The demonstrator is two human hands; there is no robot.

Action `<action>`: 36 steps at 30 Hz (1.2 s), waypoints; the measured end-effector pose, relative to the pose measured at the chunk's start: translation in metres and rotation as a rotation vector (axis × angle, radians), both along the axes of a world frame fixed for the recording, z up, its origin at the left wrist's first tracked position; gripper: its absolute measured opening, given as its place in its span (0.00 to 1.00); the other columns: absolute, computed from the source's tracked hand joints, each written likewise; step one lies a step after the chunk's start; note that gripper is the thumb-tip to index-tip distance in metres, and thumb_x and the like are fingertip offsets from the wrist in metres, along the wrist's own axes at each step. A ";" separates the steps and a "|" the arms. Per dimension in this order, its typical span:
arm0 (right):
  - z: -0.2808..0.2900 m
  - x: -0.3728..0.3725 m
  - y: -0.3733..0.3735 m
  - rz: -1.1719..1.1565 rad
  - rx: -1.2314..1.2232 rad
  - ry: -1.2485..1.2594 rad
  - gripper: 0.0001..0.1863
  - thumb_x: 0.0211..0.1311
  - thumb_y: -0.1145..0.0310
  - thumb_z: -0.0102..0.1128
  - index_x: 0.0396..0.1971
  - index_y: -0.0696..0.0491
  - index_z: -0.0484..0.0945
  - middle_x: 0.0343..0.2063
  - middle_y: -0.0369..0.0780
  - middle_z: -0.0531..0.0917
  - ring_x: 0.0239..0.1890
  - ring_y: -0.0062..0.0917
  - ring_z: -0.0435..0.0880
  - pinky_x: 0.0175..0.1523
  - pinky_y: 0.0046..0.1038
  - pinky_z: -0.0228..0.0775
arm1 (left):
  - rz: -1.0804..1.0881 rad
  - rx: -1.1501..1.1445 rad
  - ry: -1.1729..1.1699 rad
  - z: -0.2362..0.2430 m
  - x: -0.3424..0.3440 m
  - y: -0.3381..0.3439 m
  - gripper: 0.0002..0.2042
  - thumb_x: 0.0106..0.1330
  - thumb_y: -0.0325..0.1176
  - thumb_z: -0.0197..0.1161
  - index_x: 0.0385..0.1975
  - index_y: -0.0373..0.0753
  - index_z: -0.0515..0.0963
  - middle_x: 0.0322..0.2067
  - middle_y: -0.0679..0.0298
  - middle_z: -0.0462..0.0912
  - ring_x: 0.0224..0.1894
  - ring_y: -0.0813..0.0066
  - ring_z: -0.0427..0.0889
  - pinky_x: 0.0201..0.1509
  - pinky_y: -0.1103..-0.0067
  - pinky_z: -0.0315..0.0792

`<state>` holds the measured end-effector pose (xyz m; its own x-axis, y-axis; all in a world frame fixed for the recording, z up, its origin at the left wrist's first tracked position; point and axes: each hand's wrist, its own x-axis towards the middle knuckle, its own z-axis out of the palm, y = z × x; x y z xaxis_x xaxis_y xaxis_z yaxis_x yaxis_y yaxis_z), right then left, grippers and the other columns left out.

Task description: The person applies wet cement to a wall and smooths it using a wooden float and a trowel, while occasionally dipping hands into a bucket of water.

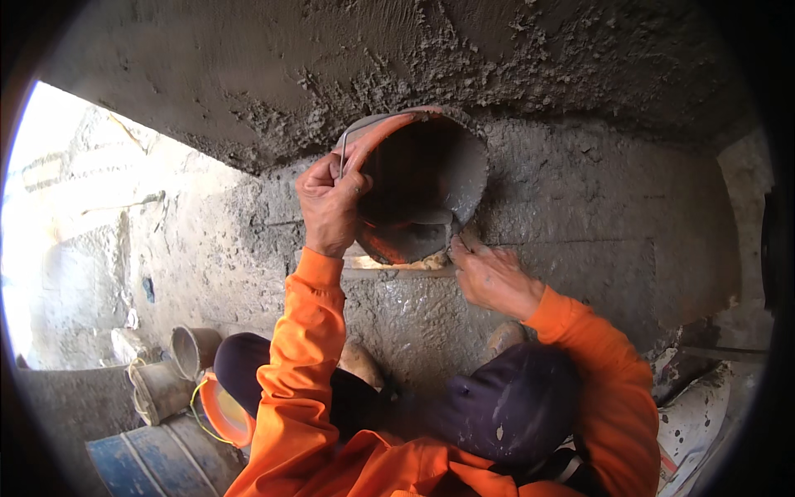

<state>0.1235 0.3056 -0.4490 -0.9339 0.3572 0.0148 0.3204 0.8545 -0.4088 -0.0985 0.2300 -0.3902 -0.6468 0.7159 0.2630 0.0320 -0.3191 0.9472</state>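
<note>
Orange plastic, heavily smeared with grey mortar: a round bucket [470,170] with a thin wire handle [344,152], located in front of the person, just beside the foot of the wall. Its mouth is turned toward the viewer; its interior is mostly shadowed. Whether its base is fully supported cannot be told. The rim is gripped on the left side by the bare left hand [328,205], fingers curled around it near the wire. At the lower right rim, a grey, mortar-coated, flat-bladed tool [432,218] is held by the closed right hand [495,275], its blade placed inside the bucket; the grip is partly hidden.

Wet grey cement floor [414,308] is seen beneath. Above, a wall coated in rough grey plaster [364,50]. Both forearms are covered by bright orange sleeves [302,352]; dark, spattered trousers [513,406] are worn, knees bent. At lower left, two grey mortar-stained pails [162,389] and an orange pail with a yellow cord handle [224,414] are grouped near a blue ribbed drum [149,460]. At lower right, white dark-spotted sheeting [697,418] is seen.
</note>
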 end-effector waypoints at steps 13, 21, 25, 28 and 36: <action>0.042 0.020 0.043 -0.411 -1.021 0.082 0.14 0.57 0.72 0.50 0.42 0.62 0.69 0.18 0.47 0.75 0.13 0.32 0.78 0.17 0.31 0.69 | -0.223 -0.059 0.624 0.023 0.032 0.025 0.07 0.42 0.18 0.55 0.11 0.35 0.64 0.31 0.58 0.81 0.43 0.70 0.78 0.67 0.64 0.50; -0.004 0.050 0.046 -0.058 -2.163 0.274 0.21 0.63 0.65 0.45 0.53 0.59 0.65 0.21 0.40 0.73 0.09 0.20 0.71 0.12 0.19 0.66 | -0.339 0.094 0.176 0.054 0.035 0.022 0.11 0.36 0.18 0.55 0.10 0.40 0.60 0.37 0.53 0.81 0.48 0.67 0.77 0.66 0.66 0.50; 0.008 0.029 0.028 0.070 -2.308 0.376 0.25 0.62 0.64 0.45 0.57 0.60 0.60 0.22 0.41 0.73 0.10 0.21 0.71 0.13 0.20 0.67 | -0.253 0.143 -0.110 0.051 0.030 0.011 0.08 0.38 0.19 0.55 0.14 0.38 0.64 0.45 0.49 0.78 0.40 0.71 0.76 0.48 0.77 0.69; 0.005 0.024 0.024 0.108 -2.284 0.471 0.26 0.62 0.64 0.45 0.59 0.59 0.57 0.23 0.40 0.72 0.12 0.21 0.72 0.14 0.20 0.68 | -0.223 0.162 -0.194 0.034 0.029 0.014 0.08 0.42 0.21 0.56 0.25 0.33 0.72 0.43 0.53 0.77 0.45 0.69 0.75 0.53 0.75 0.68; 0.004 0.057 0.009 0.171 -2.310 0.805 0.30 0.56 0.68 0.48 0.60 0.59 0.56 0.30 0.43 0.73 0.14 0.22 0.73 0.18 0.22 0.70 | -0.074 0.014 -0.302 0.003 0.028 0.030 0.28 0.51 0.27 0.47 0.56 0.29 0.66 0.50 0.55 0.74 0.52 0.68 0.72 0.60 0.77 0.61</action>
<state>0.1804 0.3147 -0.4455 -0.9578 0.2721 0.0930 -0.2873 -0.9192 -0.2694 -0.0703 0.2605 -0.3874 -0.6435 0.7616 0.0772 -0.2736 -0.3230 0.9060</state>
